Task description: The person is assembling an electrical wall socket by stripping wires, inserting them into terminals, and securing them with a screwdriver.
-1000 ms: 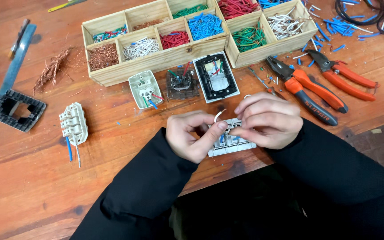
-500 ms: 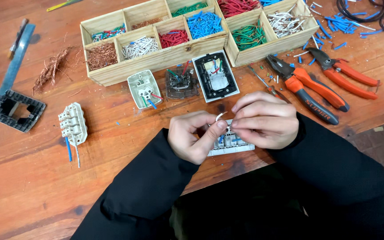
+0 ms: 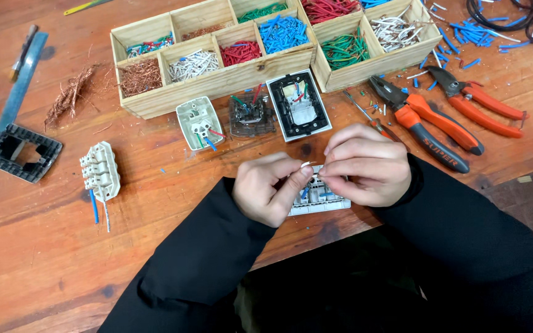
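Observation:
My left hand (image 3: 268, 187) and my right hand (image 3: 363, 165) meet over a white socket module (image 3: 322, 198) that lies on the wooden table near its front edge. Between the fingertips of both hands is a short white wire (image 3: 307, 164), held just above the module. Small blue and green wire ends show inside the module. Both sleeves are black. Most of the module is hidden under my hands.
Wooden compartment boxes (image 3: 217, 80) with coloured wire pieces stand at the back. In front of them lie a white socket insert (image 3: 198, 123), a dark insert (image 3: 251, 115) and a black-framed plate (image 3: 298, 105). Orange pliers (image 3: 424, 120) and cutters (image 3: 476, 102) lie right; a white terminal block (image 3: 100, 171) and black frame (image 3: 21, 152) left.
The white wire stood up as a curved loop above my fingers; now it is lower and pinched between both hands. My hands stayed over the module.

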